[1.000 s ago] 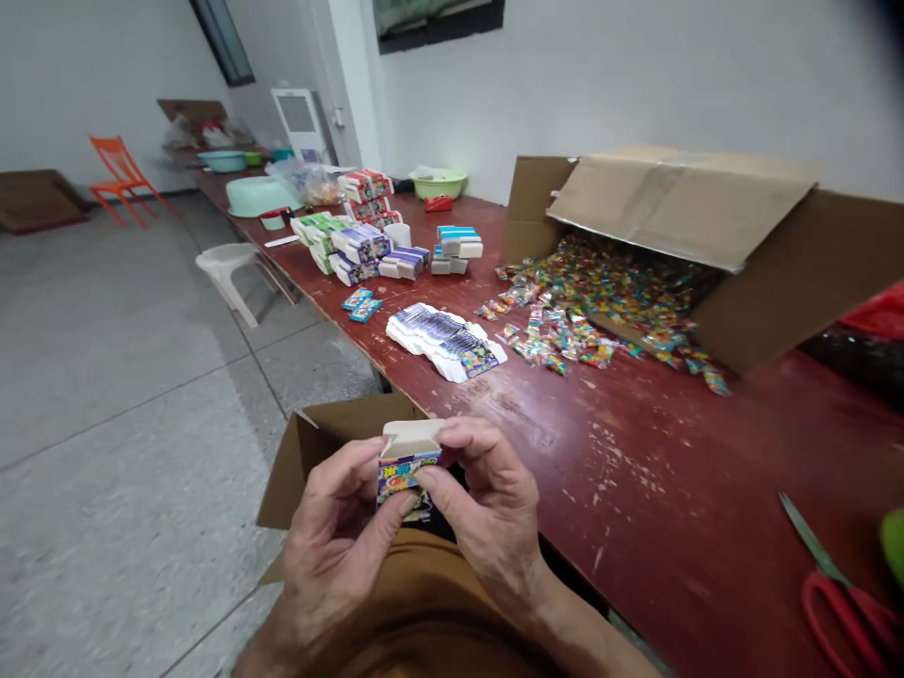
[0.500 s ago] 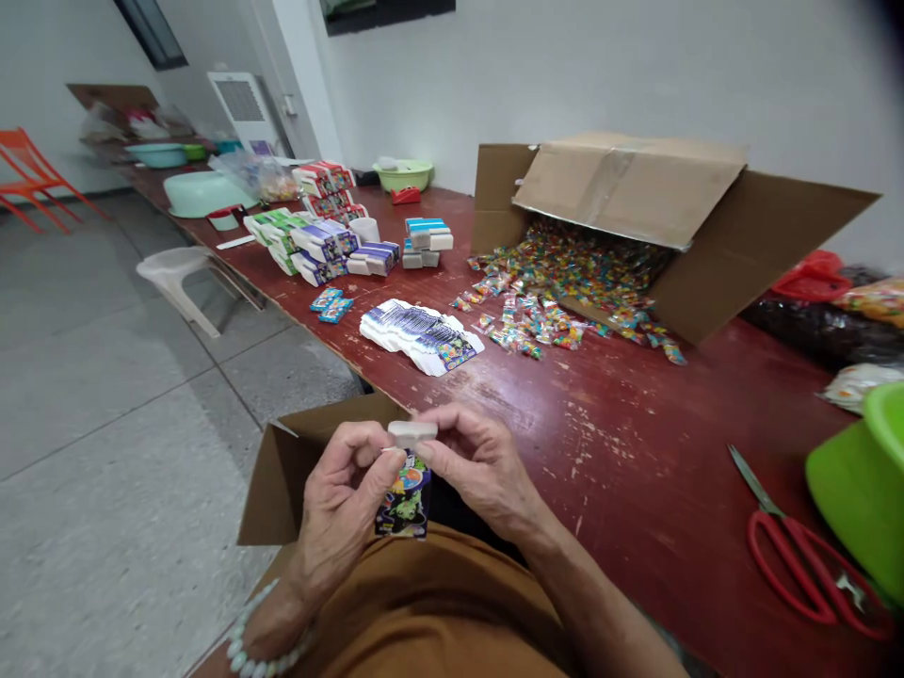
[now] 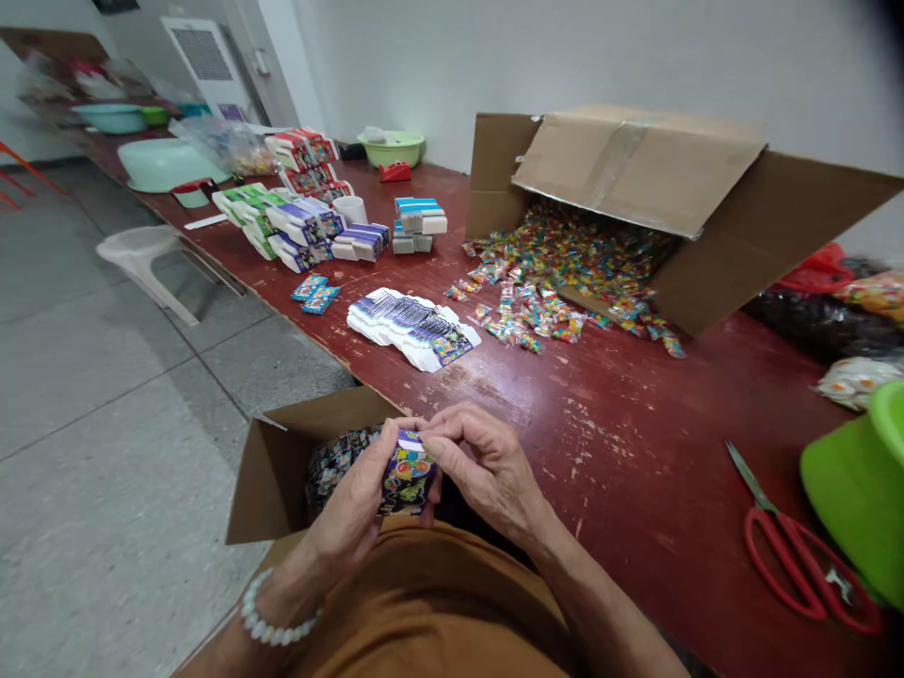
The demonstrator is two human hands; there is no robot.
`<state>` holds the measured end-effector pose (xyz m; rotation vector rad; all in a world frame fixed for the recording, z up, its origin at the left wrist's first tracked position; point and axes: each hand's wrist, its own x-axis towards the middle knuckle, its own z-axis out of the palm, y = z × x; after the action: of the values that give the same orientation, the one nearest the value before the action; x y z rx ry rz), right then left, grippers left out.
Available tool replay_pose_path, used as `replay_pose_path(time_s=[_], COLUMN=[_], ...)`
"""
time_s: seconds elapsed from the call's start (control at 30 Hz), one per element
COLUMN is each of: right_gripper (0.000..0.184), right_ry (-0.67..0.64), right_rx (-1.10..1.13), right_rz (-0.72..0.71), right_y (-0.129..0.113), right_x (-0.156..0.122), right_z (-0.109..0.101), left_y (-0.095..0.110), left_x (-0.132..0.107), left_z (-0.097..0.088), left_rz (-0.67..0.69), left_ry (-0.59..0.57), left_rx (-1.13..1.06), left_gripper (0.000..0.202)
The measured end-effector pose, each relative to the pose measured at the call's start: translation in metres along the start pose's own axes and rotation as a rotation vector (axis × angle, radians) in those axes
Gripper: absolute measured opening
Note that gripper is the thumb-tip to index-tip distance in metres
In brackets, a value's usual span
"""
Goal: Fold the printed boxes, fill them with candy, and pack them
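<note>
A small printed carton (image 3: 408,478) sits upright between both hands, over my lap at the table's near edge. My left hand (image 3: 357,513) wraps round its left side. My right hand (image 3: 482,466) pinches the white top flap with thumb and fingers, and the flap lies nearly flat on the carton. Just behind my hands stands an open cardboard box (image 3: 282,461) with several like cartons inside. A fanned stack of flat cartons (image 3: 413,327) lies further out on the red table (image 3: 636,443).
A big cardboard box (image 3: 678,202) on its side spills small wrapped sweets (image 3: 537,311) onto the table. Red-handled scissors (image 3: 798,556) and a green bowl (image 3: 858,490) lie at the right. Stacks of filled cartons (image 3: 303,231), basins and a white stool (image 3: 145,259) are at the left.
The carton's white top flap has been folded down from raised to nearly flat. My hands dropped slightly toward the open box, and the view swung right and down.
</note>
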<state>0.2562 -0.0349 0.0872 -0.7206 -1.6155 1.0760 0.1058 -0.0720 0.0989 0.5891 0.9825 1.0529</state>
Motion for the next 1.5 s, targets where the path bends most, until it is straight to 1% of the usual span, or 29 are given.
replay_pose_path(time_s=[0.07, 0.13, 0.2, 0.33, 0.37, 0.43, 0.5, 0.53, 0.63, 0.73, 0.8, 0.87, 0.93, 1.0, 1.1, 1.17, 1.27, 1.4, 1.47, 1.5], right_gripper=[0.01, 0.007, 0.007, 0.014, 0.013, 0.012, 0.015, 0.016, 0.019, 0.018, 0.019, 0.029, 0.035, 0.035, 0.029, 0.022, 0.009, 0.002, 0.011, 0.014], right_ry=[-0.008, -0.022, -0.026, -0.007, -0.003, -0.006, -0.025, -0.034, -0.055, -0.056, 0.007, 0.112, 0.164, 0.135, 0.083, 0.086, 0.104, 0.146, 0.138, 0.109], right_rx=[0.007, -0.036, -0.033, 0.097, 0.102, 0.099, 0.146, 0.183, 0.249, 0.188, 0.185, 0.236, 0.291, 0.32, 0.314, 0.225, 0.061, 0.009, -0.036, -0.07], right_rz=[0.083, 0.092, 0.108, 0.26, 0.271, 0.268, 0.305, 0.329, 0.37, 0.361, 0.342, 0.313, 0.304, 0.34, 0.401, 0.352, 0.207, 0.102, 0.054, 0.021], right_y=[0.001, 0.002, 0.004, 0.008, 0.008, 0.009, 0.009, 0.01, 0.011, 0.016, 0.019, 0.023, 0.025, 0.027, 0.028, 0.028, 0.03, 0.034, 0.034, 0.034], right_x=[0.003, 0.007, 0.01, 0.011, 0.011, 0.012, 0.012, 0.013, 0.013, 0.013, 0.014, 0.014, 0.012, 0.009, 0.002, 0.0, 0.003, 0.006, 0.006, 0.006], right_z=[-0.002, -0.002, -0.002, 0.0, -0.001, -0.001, -0.002, -0.002, -0.002, -0.001, 0.0, 0.002, 0.006, 0.011, 0.015, 0.015, 0.01, 0.006, 0.005, 0.004], left_y=[-0.003, -0.006, -0.007, -0.009, -0.009, -0.009, -0.01, -0.01, -0.011, -0.012, -0.011, -0.009, -0.006, -0.006, -0.007, -0.009, -0.012, -0.013, -0.012, -0.011], left_x=[0.002, 0.004, 0.005, 0.007, 0.007, 0.008, 0.01, 0.011, 0.014, 0.016, 0.017, 0.018, 0.019, 0.02, 0.021, 0.021, 0.021, 0.021, 0.021, 0.02], left_z=[-0.001, -0.003, -0.004, -0.006, -0.006, -0.006, -0.006, -0.006, -0.006, -0.005, -0.005, -0.004, -0.003, -0.001, 0.002, 0.003, 0.002, 0.0, 0.0, -0.001], left_rz=[0.058, 0.091, 0.106, 0.155, 0.145, 0.08, 0.006, -0.007, 0.03, 0.039, 0.0, -0.045, -0.071, -0.064, -0.012, 0.029, 0.036, 0.013, 0.008, 0.003], left_ry=[0.041, 0.057, 0.04, 0.019, 0.022, 0.024, 0.018, 0.021, 0.046, 0.07, 0.085, 0.104, 0.124, 0.151, 0.194, 0.2, 0.16, 0.121, 0.11, 0.103], left_rx=[0.027, 0.048, 0.07, 0.131, 0.13, 0.108, 0.088, 0.077, 0.047, 0.028, 0.001, -0.047, -0.097, -0.134, -0.154, -0.143, -0.12, -0.106, -0.09, -0.08], left_gripper=[0.048, 0.046, 0.046, 0.047, 0.048, 0.05, 0.053, 0.054, 0.054, 0.052, 0.052, 0.051, 0.049, 0.046, 0.042, 0.042, 0.049, 0.055, 0.058, 0.06])
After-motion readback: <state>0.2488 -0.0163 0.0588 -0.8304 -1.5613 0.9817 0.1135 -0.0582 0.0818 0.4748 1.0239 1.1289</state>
